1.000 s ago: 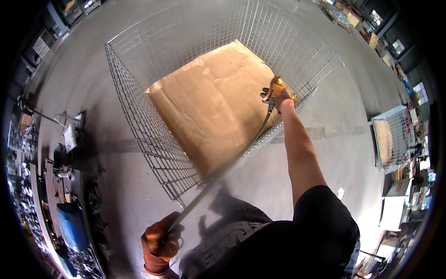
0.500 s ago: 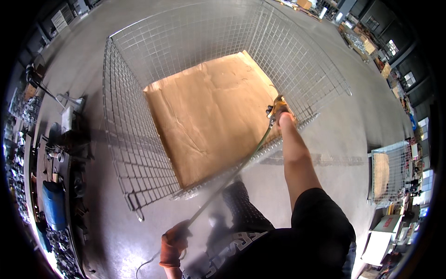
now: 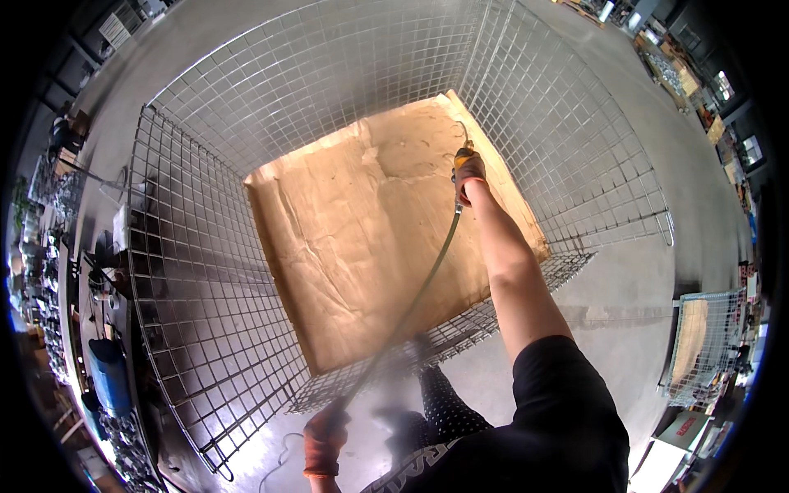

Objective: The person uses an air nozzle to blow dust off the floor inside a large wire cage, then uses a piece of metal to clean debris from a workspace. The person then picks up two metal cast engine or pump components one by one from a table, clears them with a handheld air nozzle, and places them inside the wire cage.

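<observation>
My right hand (image 3: 470,177), in a brown and orange glove, reaches down into a large wire mesh basket (image 3: 182,246). Its fingers are closed around a yellow air blow gun (image 3: 465,154), whose thin curved nozzle points toward the far right corner. Brown paper or cardboard (image 3: 337,238), creased and with its edges turned up, lines the basket floor beneath the gun. A green-grey air hose (image 3: 438,263) hangs from the gun's lower end and runs over the near side. At the lower edge my left hand (image 3: 325,440), in an orange glove, is closed on the hose.
A low near side and tall left, far and right sides bound the basket. Benches with metal parts and a blue container (image 3: 108,374) stand left. Another wire basket (image 3: 705,345) and an open carton (image 3: 684,427) sit at the right. Thin hose loops on the floor.
My right hand has moved with the blow gun farther into the basket, from the near right edge toward the far right corner. The view has come closer to the basket.
</observation>
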Demonstrator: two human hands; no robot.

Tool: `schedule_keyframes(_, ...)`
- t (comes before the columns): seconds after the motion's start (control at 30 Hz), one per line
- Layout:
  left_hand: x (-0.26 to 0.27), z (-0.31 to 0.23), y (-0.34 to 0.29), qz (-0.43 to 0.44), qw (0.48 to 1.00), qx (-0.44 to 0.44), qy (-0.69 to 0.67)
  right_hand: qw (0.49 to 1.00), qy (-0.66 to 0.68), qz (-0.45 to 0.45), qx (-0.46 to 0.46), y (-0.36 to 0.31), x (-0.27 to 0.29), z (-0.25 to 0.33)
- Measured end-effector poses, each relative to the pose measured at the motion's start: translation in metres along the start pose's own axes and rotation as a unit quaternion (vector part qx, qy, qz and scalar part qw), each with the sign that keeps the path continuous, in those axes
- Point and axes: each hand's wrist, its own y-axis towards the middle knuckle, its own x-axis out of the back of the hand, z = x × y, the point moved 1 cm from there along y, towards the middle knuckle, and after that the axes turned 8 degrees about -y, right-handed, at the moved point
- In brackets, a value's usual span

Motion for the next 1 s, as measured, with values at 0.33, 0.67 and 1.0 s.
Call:
schedule_keyframes(0.33,-0.036,0.009,0.006,-0.013,0.999,0.003,-0.038,0.950,0.033,0.298,0.088,-0.017,-0.057,0.041)
schedule_keyframes(0.67,-0.023,-0.023,-0.019,-0.056,0.984,0.149,-0.077,0.922,-0.244,0.164,0.254,-0.043,-0.135,0.050)
schedule_keyframes(1.0,-0.035,-0.012,-0.017,-0.110,0.978,0.166,-0.062,0.974,-0.128,0.029,0.186,0.012,-0.099,0.010)
